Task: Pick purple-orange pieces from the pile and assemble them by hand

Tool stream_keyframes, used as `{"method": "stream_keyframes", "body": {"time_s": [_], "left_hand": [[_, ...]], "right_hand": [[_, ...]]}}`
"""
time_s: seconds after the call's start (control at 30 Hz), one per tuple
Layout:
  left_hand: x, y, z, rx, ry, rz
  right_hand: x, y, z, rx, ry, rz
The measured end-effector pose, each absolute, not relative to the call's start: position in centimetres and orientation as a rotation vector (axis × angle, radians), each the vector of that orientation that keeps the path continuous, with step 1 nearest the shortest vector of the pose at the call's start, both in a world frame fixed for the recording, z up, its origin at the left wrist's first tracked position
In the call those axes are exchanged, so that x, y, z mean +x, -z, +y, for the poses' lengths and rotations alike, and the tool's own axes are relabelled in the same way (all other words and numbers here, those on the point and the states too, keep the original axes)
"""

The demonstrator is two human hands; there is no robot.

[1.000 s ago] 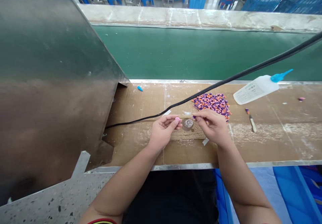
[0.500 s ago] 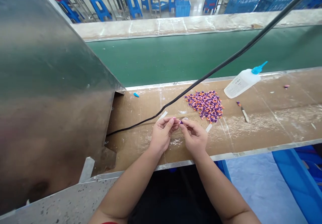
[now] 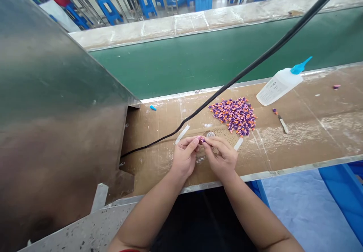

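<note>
My left hand [image 3: 184, 156] is closed in a pinch on a small pink piece [image 3: 200, 138]. Meeting it fingertip to fingertip, my right hand [image 3: 223, 158] grips a tiny purple piece [image 3: 203, 140]. The two pieces are touching or nearly so; fingers cover most of both. Just beyond the hands lie a small round disc [image 3: 210, 134] and a dotted sheet [image 3: 225, 133], with white strips [image 3: 182, 134] at its sides. A pile of small purple, orange and pink pieces [image 3: 235, 116] is heaped behind my right hand.
A white squeeze bottle [image 3: 279, 87] with a blue nozzle leans at the right, near a small white-handled tool [image 3: 283, 125]. A blue cap [image 3: 153, 108] lies left. The black cable [image 3: 227, 87] crosses above the cardboard. A metal housing [image 3: 62, 123] borders the left; a green belt [image 3: 181, 67] runs behind.
The pink and purple pieces, a little apart before, have come together between my fingertips. The whole view has tilted and shifted slightly; the things on the cardboard stay put.
</note>
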State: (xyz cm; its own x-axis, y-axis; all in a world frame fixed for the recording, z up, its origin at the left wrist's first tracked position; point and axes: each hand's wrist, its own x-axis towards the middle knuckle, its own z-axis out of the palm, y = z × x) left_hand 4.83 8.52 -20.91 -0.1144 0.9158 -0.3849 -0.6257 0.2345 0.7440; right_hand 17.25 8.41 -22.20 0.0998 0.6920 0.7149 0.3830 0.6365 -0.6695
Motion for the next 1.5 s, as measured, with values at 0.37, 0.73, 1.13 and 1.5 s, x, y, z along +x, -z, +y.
{"method": "stream_keyframes", "body": {"time_s": [0.37,0.73,1.13,1.5], "left_hand": [[5.0,20.3,8.1,0.433,-1.379,1.070],[4.9,21.3,7.5,0.620,-1.429,1.151],[4.5,21.3,7.2,1.073,-1.514,1.182],[4.3,21.1,6.5,1.495,-1.508,1.115]], "right_hand": [[17.2,22.0,8.2,-0.955,-0.298,-1.516],[17.2,21.9,8.0,-0.969,-0.289,-1.507],[17.3,22.0,7.9,-0.982,-0.275,-1.484],[17.6,22.1,8.0,-1.015,-0.333,-1.400]]}}
